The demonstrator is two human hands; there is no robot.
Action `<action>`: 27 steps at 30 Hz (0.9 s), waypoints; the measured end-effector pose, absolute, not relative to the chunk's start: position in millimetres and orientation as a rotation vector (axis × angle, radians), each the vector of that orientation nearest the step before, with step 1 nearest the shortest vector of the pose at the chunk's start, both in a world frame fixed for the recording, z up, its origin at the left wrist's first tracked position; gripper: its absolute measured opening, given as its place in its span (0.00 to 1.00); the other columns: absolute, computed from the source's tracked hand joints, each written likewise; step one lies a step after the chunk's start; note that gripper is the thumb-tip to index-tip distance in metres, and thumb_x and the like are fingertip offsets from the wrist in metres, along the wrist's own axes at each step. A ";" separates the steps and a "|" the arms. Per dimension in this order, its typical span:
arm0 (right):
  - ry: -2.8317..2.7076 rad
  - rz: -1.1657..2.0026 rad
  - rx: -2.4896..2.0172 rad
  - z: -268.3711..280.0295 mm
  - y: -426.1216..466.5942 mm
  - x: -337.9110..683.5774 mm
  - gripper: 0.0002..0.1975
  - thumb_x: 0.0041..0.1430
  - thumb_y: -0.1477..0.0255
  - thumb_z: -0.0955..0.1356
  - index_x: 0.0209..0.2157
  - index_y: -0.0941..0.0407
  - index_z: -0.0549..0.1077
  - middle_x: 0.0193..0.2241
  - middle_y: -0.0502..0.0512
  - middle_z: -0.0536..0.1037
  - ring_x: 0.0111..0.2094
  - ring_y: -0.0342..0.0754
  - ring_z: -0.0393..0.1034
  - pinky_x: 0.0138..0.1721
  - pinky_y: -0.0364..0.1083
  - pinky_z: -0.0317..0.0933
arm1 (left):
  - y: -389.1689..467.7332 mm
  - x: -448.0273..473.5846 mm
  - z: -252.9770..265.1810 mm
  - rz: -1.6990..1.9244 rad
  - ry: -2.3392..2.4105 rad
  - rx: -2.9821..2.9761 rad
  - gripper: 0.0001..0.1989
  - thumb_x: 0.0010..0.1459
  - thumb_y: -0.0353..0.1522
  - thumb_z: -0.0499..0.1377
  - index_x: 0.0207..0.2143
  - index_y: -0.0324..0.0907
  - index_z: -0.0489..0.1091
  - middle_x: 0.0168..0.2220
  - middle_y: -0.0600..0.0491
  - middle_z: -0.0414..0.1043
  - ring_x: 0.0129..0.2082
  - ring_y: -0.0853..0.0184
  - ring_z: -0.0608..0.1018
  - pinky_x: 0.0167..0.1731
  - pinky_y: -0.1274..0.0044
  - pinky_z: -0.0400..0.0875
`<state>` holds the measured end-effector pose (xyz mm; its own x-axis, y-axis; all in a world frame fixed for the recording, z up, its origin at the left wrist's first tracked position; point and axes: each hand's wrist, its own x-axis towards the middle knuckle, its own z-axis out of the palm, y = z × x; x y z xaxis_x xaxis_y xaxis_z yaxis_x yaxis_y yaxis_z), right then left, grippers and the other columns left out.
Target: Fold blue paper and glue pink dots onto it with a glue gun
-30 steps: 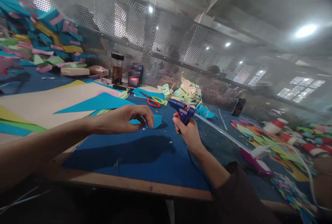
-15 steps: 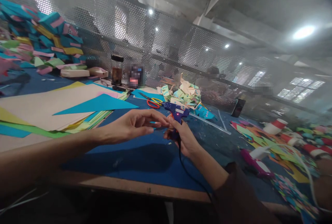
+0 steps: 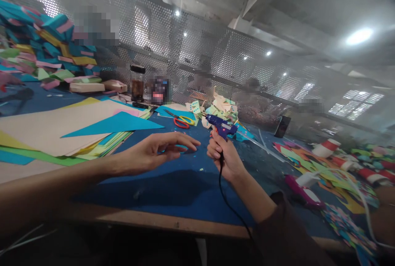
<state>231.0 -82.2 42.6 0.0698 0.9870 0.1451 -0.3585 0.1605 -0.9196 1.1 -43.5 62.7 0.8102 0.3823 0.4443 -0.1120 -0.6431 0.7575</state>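
Observation:
My right hand is wrapped round the handle of a blue hot glue gun, held up over the table. Its nozzle points left, a red light glows on its side, a clear glue stick trails from the back, and a black cord hangs down. My left hand hovers palm down to the left, its fingers stretched out and apart from the gun. Bright blue shows between those fingers; I cannot tell whether it is touched. Behind the hands lie scissors with red and yellow handles.
Large coloured paper sheets are stacked at left, with folded paper pieces heaped behind. Patterned paper cut-outs pile up beyond the gun. A lidded jar stands near the perforated screen. At right lies a magenta-and-white tool.
My right hand has drawn the glue gun away to the right and slightly up, apart from my left hand. The left hand has barely moved.

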 end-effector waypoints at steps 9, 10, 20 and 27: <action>-1.039 1.203 -0.862 31.4 -81.5 227.1 0.15 0.57 0.61 0.73 0.35 0.54 0.66 0.18 0.39 0.63 0.16 0.36 0.54 0.20 0.38 0.48 | -37.9 -1.3 57.0 0.963 0.412 2.345 0.05 0.60 0.30 0.63 0.39 0.42 0.77 0.39 0.51 0.75 0.38 0.68 0.76 0.36 0.79 0.71; -1.048 1.211 -0.864 30.2 -82.2 225.7 0.15 0.57 0.61 0.73 0.36 0.54 0.66 0.19 0.40 0.65 0.17 0.36 0.56 0.20 0.38 0.49 | -39.9 -1.1 58.4 0.989 0.465 2.338 0.04 0.59 0.30 0.63 0.38 0.42 0.77 0.36 0.52 0.74 0.34 0.70 0.75 0.33 0.79 0.70; -1.056 1.223 -0.868 28.1 -80.4 229.4 0.15 0.57 0.62 0.74 0.38 0.54 0.67 0.19 0.42 0.68 0.18 0.37 0.57 0.20 0.38 0.51 | -53.6 -35.0 43.6 0.586 0.482 2.609 0.28 0.52 0.16 0.52 0.46 0.53 0.76 0.45 0.54 0.71 0.43 0.67 0.75 0.41 0.77 0.69; -1.074 1.226 -0.865 25.2 -79.2 229.8 0.15 0.57 0.62 0.73 0.38 0.55 0.68 0.20 0.42 0.68 0.18 0.37 0.58 0.20 0.38 0.51 | -69.0 -62.6 37.9 0.342 0.582 2.586 0.21 0.58 0.24 0.58 0.49 0.55 0.75 0.51 0.53 0.74 0.48 0.62 0.77 0.48 0.76 0.70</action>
<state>229.8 -79.2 25.2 0.0082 0.9864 0.1643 -0.2922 0.1595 -0.9430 -62.6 -69.0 37.9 0.8791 0.4568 0.1361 0.3411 -0.8024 0.4896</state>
